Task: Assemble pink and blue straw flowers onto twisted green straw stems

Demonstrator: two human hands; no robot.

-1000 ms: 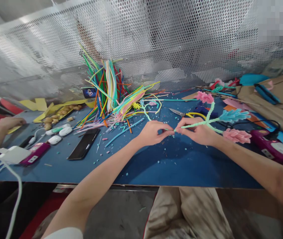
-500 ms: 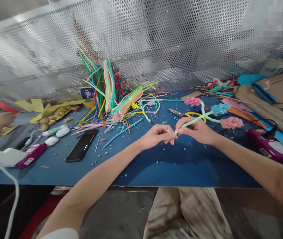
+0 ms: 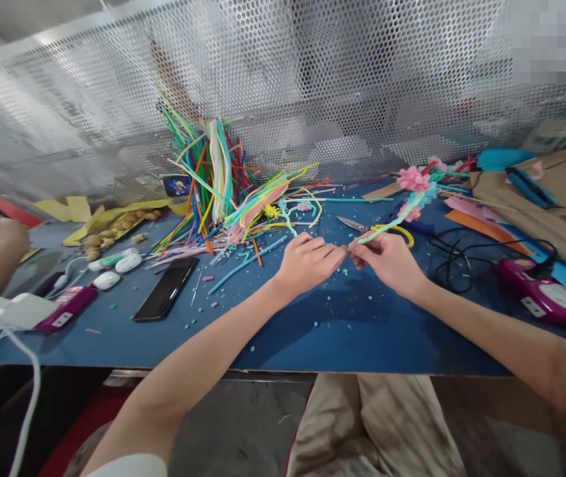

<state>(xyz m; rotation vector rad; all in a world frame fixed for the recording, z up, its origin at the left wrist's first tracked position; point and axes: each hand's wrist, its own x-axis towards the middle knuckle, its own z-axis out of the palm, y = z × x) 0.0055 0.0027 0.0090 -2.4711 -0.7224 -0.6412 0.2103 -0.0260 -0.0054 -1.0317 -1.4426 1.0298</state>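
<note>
My right hand (image 3: pixel 387 262) pinches the pale green stem of a pipe-cleaner flower spray (image 3: pixel 398 220), which tilts up and away to the right. Pink and light blue fuzzy blossoms crowd together at its top. Against the stem's lower end, my left hand (image 3: pixel 309 264) is closed, its fingertips meeting those of the right; the end itself is hidden between them. Behind the hands lie scissors (image 3: pixel 355 224) with yellow handles. A smaller pipe-cleaner piece (image 3: pixel 290 222) with yellow, blue and pink blossoms rests just beyond my left hand.
A big bundle of coloured pipe cleaners (image 3: pixel 218 179) stands against the perforated metal screen (image 3: pixel 362 79). On the left are a black phone (image 3: pixel 165 289), white chargers and a purple power strip (image 3: pixel 67 308). Another purple strip (image 3: pixel 544 291) sits right. A co-worker's hand (image 3: pixel 4 238) shows far left.
The flower spray has turned, so its spread branches now bunch together and point up and away. My left hand has rolled over, its back now facing up.
</note>
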